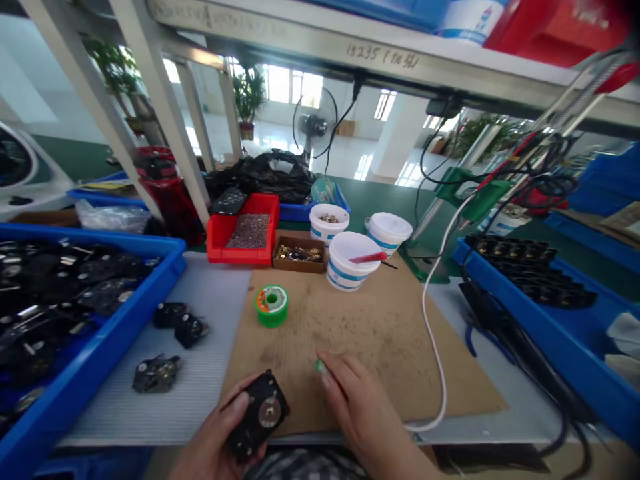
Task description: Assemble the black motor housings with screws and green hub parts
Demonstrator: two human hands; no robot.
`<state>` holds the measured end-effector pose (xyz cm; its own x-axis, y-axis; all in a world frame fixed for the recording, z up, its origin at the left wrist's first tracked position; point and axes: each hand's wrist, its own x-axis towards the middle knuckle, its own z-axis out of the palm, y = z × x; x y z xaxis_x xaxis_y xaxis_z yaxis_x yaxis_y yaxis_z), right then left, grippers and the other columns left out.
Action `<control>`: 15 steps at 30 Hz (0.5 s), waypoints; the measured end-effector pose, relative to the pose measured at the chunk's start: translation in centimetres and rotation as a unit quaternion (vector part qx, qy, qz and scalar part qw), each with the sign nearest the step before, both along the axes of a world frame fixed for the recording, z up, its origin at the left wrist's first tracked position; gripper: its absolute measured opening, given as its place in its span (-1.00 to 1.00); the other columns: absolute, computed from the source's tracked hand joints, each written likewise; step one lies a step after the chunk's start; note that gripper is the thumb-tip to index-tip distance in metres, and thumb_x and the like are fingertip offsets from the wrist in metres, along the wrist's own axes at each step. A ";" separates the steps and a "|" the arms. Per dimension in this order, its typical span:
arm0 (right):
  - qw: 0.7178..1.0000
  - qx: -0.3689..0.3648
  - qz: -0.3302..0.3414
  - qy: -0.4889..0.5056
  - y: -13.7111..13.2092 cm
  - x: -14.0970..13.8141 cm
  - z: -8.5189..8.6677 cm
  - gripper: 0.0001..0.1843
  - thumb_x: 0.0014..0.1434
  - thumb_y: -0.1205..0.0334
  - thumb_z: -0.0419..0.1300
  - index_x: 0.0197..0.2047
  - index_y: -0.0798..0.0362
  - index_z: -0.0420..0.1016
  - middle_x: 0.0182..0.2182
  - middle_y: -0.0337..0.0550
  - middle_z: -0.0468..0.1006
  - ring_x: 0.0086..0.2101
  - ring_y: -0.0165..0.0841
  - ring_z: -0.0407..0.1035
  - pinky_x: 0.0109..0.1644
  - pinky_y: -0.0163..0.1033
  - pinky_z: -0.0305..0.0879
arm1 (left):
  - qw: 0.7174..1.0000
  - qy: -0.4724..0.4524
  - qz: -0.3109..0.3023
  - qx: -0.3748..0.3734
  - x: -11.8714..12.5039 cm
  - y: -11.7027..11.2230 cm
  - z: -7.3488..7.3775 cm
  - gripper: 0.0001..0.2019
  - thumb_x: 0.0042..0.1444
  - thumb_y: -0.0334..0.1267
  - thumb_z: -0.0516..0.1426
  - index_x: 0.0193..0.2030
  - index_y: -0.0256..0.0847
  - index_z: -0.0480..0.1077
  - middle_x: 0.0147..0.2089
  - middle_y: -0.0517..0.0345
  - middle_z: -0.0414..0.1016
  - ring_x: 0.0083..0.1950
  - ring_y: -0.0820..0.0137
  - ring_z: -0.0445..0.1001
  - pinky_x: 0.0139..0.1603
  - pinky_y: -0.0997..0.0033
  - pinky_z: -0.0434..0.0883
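My left hand is closed around a black boxy mechanism with a round metal disc on its face, just above the front edge of the cardboard sheet. Beside it, my right hand pinches a small green piece between thumb and forefinger, over the cardboard; its exact kind is too small to tell. The two hands are apart. Further back on the cardboard stands a green spool of wire. To the left lie loose black mechanisms on the grey mat.
A blue tray of black parts borders the left; another blue tray lies right. Behind are a red bin, a small box of brass parts and white tubs. A white cable crosses the cardboard's right side.
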<state>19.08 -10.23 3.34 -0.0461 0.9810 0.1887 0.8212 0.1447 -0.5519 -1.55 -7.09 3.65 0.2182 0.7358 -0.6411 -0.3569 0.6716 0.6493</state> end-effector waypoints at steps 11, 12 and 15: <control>0.987 0.151 0.038 0.028 -3.7 -2.4 -0.7 -0.57 0.24 0.30 0.11 0.18 0.02 0.34 -0.19 0.02 0.60 -0.25 -0.20 0.56 -0.24 -0.18 0.58 | 0.993 0.026 -0.107 0.047 0.2 -0.8 -1.1 -0.49 -0.05 -0.04 0.32 0.10 0.05 0.45 0.07 0.18 0.56 0.00 0.22 0.45 -0.07 0.27 0.36; 0.988 0.149 0.037 0.027 -3.7 -2.4 -0.7 -0.58 0.24 0.30 0.12 0.18 0.02 0.34 -0.19 0.02 0.59 -0.25 -0.19 0.56 -0.24 -0.17 0.58 | 0.992 0.025 -0.113 0.053 0.1 -0.7 -1.2 -0.48 -0.03 -0.03 0.31 0.11 0.06 0.43 0.08 0.18 0.55 0.02 0.21 0.45 -0.04 0.25 0.36; 0.988 0.143 0.045 0.029 -3.8 -2.2 -0.6 -0.58 0.25 0.30 0.12 0.18 0.03 0.33 -0.19 0.03 0.59 -0.25 -0.19 0.56 -0.23 -0.15 0.58 | 0.990 0.029 -0.121 0.063 -0.2 -0.8 -1.4 -0.48 0.00 0.00 0.29 0.14 0.07 0.41 0.11 0.17 0.53 0.05 0.20 0.43 -0.04 0.24 0.35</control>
<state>16.83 -14.07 2.69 -0.1113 0.8796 0.4626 0.7663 0.3723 -0.5236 -1.72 -7.85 2.28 0.3632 0.7412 -0.5646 -0.1541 0.6454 0.7482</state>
